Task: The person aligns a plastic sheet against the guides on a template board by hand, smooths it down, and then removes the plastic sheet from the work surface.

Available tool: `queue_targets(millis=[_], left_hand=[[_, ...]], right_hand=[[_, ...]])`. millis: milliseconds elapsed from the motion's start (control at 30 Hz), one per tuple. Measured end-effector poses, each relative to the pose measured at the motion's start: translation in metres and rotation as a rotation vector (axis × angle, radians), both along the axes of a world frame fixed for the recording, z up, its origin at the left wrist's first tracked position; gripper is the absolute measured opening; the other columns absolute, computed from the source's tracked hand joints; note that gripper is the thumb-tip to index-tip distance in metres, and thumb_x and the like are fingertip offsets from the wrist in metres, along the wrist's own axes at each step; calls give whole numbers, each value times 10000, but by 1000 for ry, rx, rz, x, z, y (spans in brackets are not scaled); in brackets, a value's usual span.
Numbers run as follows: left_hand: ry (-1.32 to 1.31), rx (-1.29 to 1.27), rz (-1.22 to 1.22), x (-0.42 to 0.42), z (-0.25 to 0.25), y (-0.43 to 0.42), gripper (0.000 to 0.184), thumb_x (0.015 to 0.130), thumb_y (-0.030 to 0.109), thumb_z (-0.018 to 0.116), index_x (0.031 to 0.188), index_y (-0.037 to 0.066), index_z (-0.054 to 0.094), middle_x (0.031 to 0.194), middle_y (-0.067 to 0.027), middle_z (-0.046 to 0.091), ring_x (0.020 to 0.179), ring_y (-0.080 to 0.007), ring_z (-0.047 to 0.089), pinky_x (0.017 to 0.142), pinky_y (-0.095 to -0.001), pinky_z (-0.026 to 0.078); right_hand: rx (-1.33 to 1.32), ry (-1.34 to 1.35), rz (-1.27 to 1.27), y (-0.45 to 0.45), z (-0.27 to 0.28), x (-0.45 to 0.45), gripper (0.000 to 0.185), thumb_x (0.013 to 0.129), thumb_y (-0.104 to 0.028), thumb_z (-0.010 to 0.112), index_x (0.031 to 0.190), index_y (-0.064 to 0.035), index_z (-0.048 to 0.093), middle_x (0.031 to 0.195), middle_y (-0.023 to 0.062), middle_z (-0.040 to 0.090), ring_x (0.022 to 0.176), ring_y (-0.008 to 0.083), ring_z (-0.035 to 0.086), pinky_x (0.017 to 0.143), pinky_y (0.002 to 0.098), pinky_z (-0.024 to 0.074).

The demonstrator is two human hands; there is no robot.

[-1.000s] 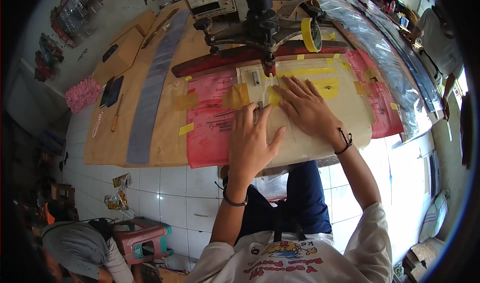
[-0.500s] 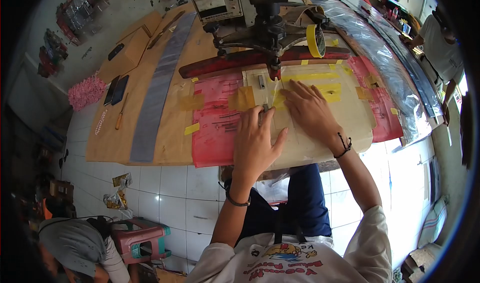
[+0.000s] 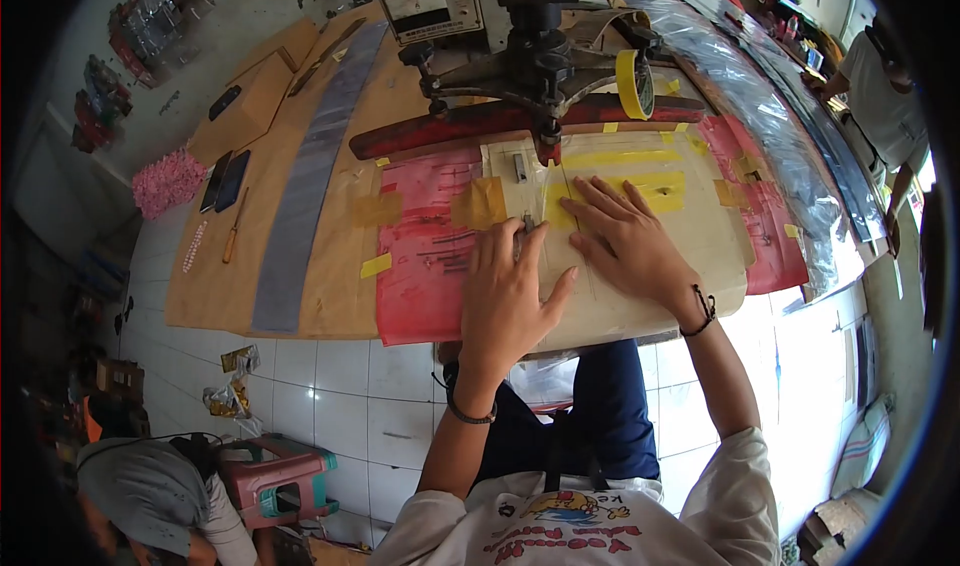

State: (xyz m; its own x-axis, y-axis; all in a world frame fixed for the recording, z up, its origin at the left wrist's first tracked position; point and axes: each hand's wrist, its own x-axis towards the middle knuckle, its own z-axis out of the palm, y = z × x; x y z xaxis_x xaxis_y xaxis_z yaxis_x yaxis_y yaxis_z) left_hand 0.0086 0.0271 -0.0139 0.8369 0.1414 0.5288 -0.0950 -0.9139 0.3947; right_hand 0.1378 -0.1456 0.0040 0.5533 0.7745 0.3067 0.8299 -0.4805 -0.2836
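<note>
My left hand (image 3: 508, 291) lies on the beige sheet (image 3: 640, 301), thumb spread to the side and fingers stretched forward. Its fingertips touch or nearly touch a small metal piece (image 3: 528, 223); a second metal piece (image 3: 519, 168) is fixed just beyond. My right hand (image 3: 636, 244) rests flat on the sheet with its fingers apart, beside strips of yellow tape (image 3: 655, 192). A red sheet (image 3: 425, 256) carrying brown tape (image 3: 480, 203) shows at the left. Above the hands hangs a machine head (image 3: 540, 76) with a red pointed tip (image 3: 548, 151).
A long red bar (image 3: 430, 131) spans behind the work, and a yellow tape roll (image 3: 634, 84) hangs on the machine. Phones (image 3: 232, 181), a screwdriver (image 3: 235, 228) and a grey strip (image 3: 310, 186) lie leftward. Other people are at the right (image 3: 880, 96) and lower left (image 3: 150, 491).
My right hand has slid slightly towards me and to the right over the sheet. My left hand stays by the small metal piece. The camera view has shifted a little.
</note>
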Motion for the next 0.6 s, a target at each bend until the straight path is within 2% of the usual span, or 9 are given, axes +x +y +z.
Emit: queue_targets(millis=[133, 233, 333, 533, 600], left_hand=[[-18, 38, -8, -1, 1, 1, 558, 933, 387, 754, 1329, 11, 637, 1274, -182, 544, 1190, -368, 561, 1017, -490, 466], [21, 18, -3, -1, 1, 1, 551, 938, 406, 755, 1359, 67, 649, 1309, -172, 542, 1198, -382, 560, 1030, -497, 464], [14, 16, -2, -2, 1, 0, 529, 936, 404, 759, 1340, 74, 667, 1309, -173, 542, 1196, -381, 562, 1029, -496, 463], [10, 21, -18, -3, 1, 1, 529, 938, 412, 760, 1337, 75, 674, 1319, -176, 540, 1209, -383, 560, 1031, -495, 461], [-6, 46, -22, -3, 2, 1, 532, 943, 408, 747, 1320, 40, 669, 1296, -182, 543, 1204, -375, 556, 1026, -492, 461]], right_hand=[[-2, -9, -25, 1, 2, -6, 493, 1065, -359, 582, 1497, -122, 615, 1637, 167, 482, 1559, 357, 382, 1307, 560, 227], [28, -14, -51, 3, -3, -5, 488, 1066, -378, 574, 1481, -128, 631, 1620, 166, 503, 1553, 357, 392, 1300, 568, 243], [13, -12, -50, 3, -3, -4, 501, 1071, -387, 564, 1498, -130, 614, 1633, 164, 487, 1559, 354, 381, 1303, 566, 233], [5, -14, -28, 1, -5, -2, 515, 1074, -393, 557, 1518, -135, 591, 1650, 163, 464, 1566, 353, 368, 1308, 565, 221], [6, -13, -12, 0, -2, -2, 511, 1067, -398, 568, 1506, -139, 604, 1643, 164, 472, 1561, 356, 376, 1307, 567, 223]])
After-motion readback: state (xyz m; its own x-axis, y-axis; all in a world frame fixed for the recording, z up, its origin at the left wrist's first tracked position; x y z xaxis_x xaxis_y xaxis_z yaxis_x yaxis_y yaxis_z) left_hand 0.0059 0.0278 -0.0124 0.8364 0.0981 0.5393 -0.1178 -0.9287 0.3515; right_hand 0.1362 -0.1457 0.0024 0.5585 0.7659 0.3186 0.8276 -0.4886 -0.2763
